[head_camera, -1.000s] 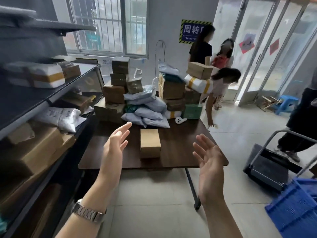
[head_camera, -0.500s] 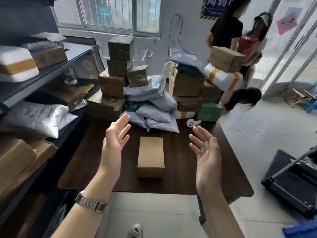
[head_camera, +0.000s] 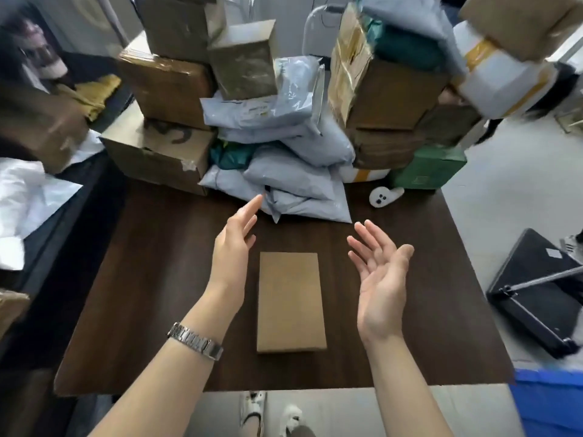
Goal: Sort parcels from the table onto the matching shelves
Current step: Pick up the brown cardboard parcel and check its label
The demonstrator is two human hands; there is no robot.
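Box (head_camera: 291,301): flat on near surface (head_camera: 151,294), between left hand (head_camera: 232,250) and right hand (head_camera: 380,279). Both grips spread, empty, brought lower and closer than a second ago. Pickup judged imminent; pile (head_camera: 284,159) untouched beyond.

Worktop (head_camera: 151,279): dark brown wood-grain surface, square front edge. Floor (head_camera: 504,190): pale grey, smooth, evenly lit (soft, no hard shadows). Right of worktop: black platform trolley (head_camera: 533,298) with grey metal handle, lying on floor. Lower right corner: blue plastic crate (head_camera: 549,402), partly out of frame. Left edge: dark shelving (head_camera: 63,197), blurred. Far wall (head_camera: 290,23) light grey.
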